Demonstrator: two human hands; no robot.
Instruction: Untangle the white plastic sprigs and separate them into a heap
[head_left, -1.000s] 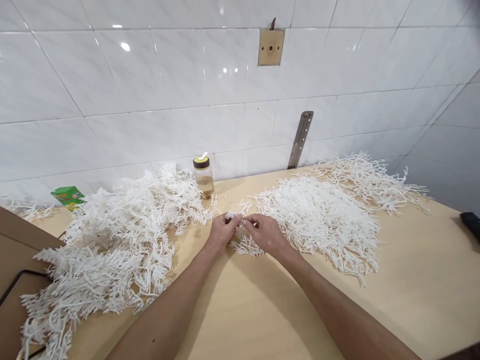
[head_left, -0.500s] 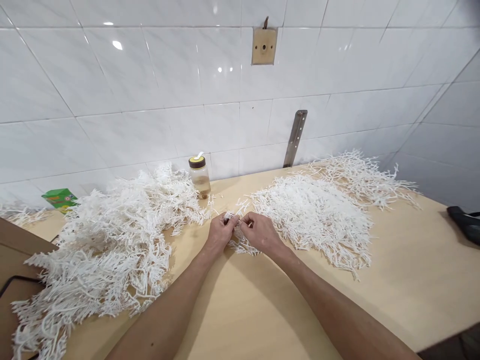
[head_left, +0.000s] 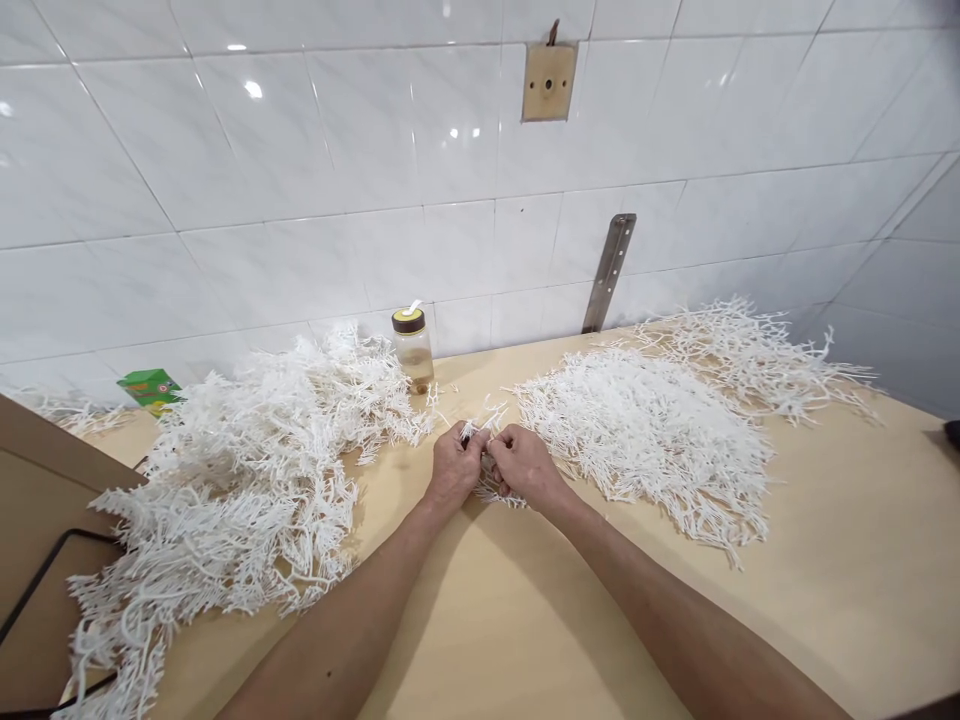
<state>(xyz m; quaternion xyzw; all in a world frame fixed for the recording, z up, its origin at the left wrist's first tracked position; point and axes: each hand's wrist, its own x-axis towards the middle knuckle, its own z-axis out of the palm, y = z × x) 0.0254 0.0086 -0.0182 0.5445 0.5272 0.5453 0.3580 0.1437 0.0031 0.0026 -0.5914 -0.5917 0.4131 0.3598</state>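
Note:
My left hand (head_left: 455, 468) is closed on a white branched plastic sprig (head_left: 469, 430), whose thin tips stick up past the thumb. Close against it, my right hand (head_left: 525, 466) pinches at the same spot with curled fingers; the exact bit between its fingertips is hidden. More white twigs (head_left: 495, 412) poke up just behind the hands, and others lie under them on the table. To the left spreads a large loose heap of feathery white sprigs (head_left: 247, 480). A flatter pile of white sprigs (head_left: 645, 420) lies right of my right hand.
A clear jar (head_left: 416, 358) with a dark and yellow lid stands behind the left heap. Thin white branches (head_left: 757, 355) lie at the back right. A green box (head_left: 150, 388) and a cardboard box (head_left: 52, 530) are at left. A metal bracket (head_left: 609, 272) stands against the tiled wall.
The view has turned slightly left, so everything sits further right in the picture. My hands stay together at the same place, the right fingers curled in a little more.

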